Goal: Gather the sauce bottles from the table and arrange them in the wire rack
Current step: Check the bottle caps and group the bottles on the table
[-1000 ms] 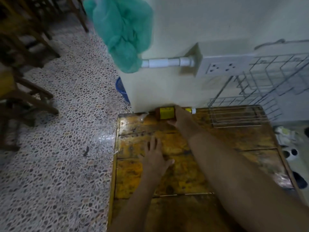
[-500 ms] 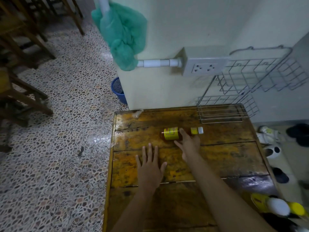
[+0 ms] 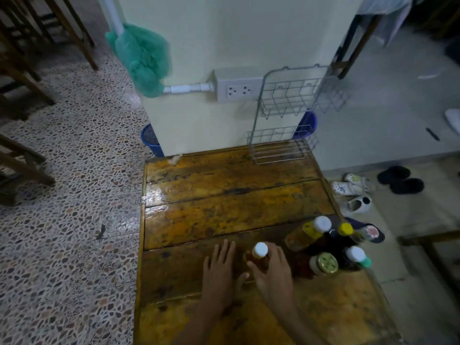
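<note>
A small amber sauce bottle with a white cap (image 3: 258,252) stands upright on the wooden table (image 3: 224,195), near its front. My right hand (image 3: 273,272) is wrapped around that bottle. Flat on the table just left of it lies my left hand (image 3: 219,272), fingers spread. Several more bottles cluster at the right edge: a tilted yellow-labelled one with a white cap (image 3: 307,234), a yellow-capped one (image 3: 346,230), a dark one with a white cap (image 3: 354,255) and a gold-lidded jar (image 3: 326,263). The two-tier wire rack (image 3: 293,105) hangs empty on the wall past the table's far right corner.
A wall socket (image 3: 239,90) and white pipe sit left of the rack. A green net (image 3: 144,58) hangs on the wall corner, a blue bin (image 3: 150,140) stands below it. Shoes (image 3: 356,195) lie on the floor to the right, wooden chairs (image 3: 25,70) stand at left.
The bottle lay on its side far up the table under my right hand; it has come to the near end and stands upright. The view pulled back, showing the bottle cluster.
</note>
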